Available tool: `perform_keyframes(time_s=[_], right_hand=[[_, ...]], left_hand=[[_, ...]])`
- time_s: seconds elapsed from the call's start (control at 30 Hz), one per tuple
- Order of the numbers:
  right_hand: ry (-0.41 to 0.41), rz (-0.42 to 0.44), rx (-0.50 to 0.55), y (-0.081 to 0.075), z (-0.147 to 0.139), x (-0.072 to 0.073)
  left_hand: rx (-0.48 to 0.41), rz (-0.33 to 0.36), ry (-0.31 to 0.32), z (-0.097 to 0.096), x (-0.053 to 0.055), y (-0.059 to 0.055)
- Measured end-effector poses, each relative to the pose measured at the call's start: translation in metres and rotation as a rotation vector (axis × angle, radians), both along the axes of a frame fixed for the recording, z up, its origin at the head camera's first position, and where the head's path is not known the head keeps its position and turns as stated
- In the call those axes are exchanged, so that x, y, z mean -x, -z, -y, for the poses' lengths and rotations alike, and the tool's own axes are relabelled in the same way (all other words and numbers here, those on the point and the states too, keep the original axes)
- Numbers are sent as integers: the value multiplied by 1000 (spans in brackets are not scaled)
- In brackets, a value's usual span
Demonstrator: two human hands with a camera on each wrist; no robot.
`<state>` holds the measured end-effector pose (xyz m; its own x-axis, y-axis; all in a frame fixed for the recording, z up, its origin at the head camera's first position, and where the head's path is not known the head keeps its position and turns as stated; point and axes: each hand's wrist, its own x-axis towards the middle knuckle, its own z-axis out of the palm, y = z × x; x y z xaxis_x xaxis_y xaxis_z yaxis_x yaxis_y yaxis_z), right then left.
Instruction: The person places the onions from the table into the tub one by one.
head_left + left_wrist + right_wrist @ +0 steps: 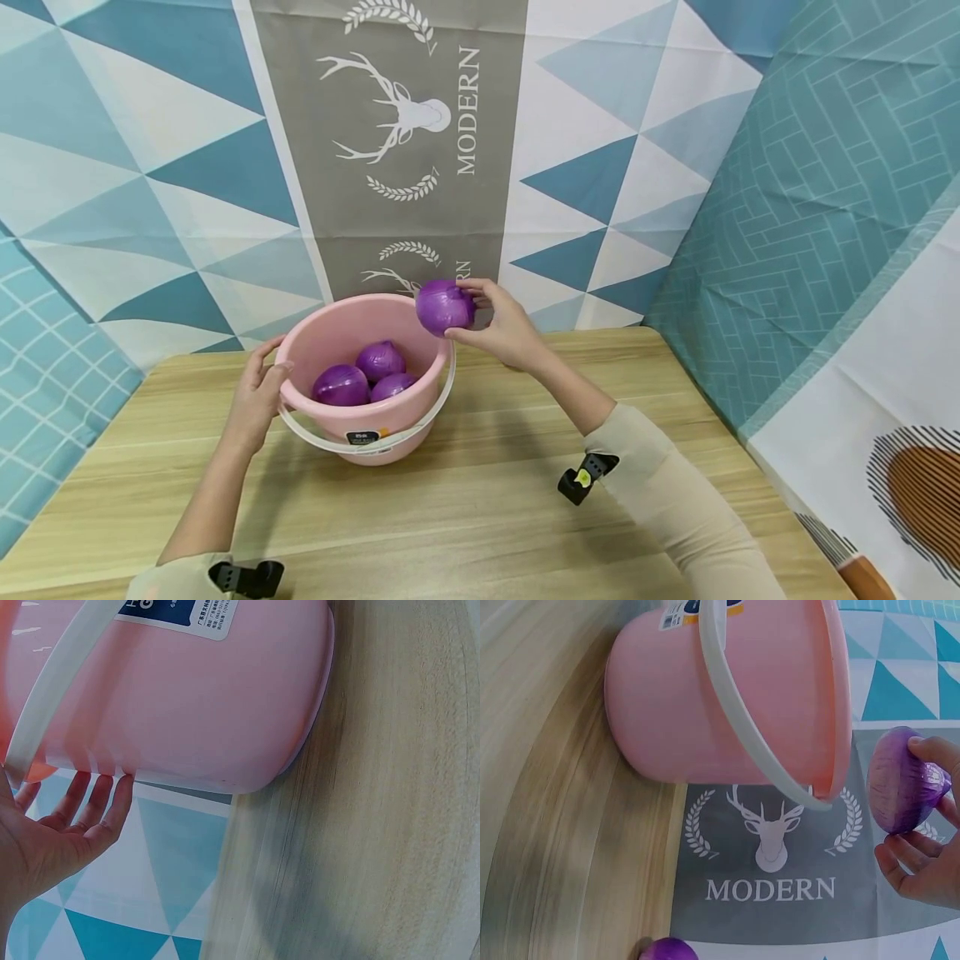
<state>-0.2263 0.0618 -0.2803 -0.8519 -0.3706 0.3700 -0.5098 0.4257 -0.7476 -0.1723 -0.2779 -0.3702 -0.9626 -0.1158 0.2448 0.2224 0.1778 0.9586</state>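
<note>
A pink bucket with a white handle stands on the wooden table, several purple onions lying inside it. My left hand grips its left rim, thumb over the edge and fingers against the outer wall, as the left wrist view shows. Over the right rim, my right hand pinches another purple onion between thumb and fingers. In the right wrist view that onion is off the table, beside the bucket's mouth.
One more purple onion shows at the lower edge of the right wrist view, by the table's back. A patterned cloth rises behind the wooden table, with a teal one to the right.
</note>
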Motion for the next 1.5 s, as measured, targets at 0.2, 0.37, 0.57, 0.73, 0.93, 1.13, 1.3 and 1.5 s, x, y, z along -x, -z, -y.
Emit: perform_keyframes(time_s=[0.2,0.37,0.57,0.73,0.93,1.13,1.3,1.5], right_hand=[[-7,28,14,1,9,0],[-12,17,25,3,16,0],[-9,21,20,4,25,0],[-12,33,18,7,30,1],[-25,41,33,8,34,1],[-31,51,42,9,41,1],[-27,37,32,9,44,2],[-20,41,20,9,48,4]], left_hand=[[-4,4,3,0,1,-1],[-13,9,3,0,1,-1],[-15,14,1,0,-1,-1],[-15,14,0,0,-2,-1],[-8,14,-2,0,-1,-1],[-1,16,-9,0,-1,0],[7,22,-8,0,-1,0],[13,26,-12,0,-1,-1]])
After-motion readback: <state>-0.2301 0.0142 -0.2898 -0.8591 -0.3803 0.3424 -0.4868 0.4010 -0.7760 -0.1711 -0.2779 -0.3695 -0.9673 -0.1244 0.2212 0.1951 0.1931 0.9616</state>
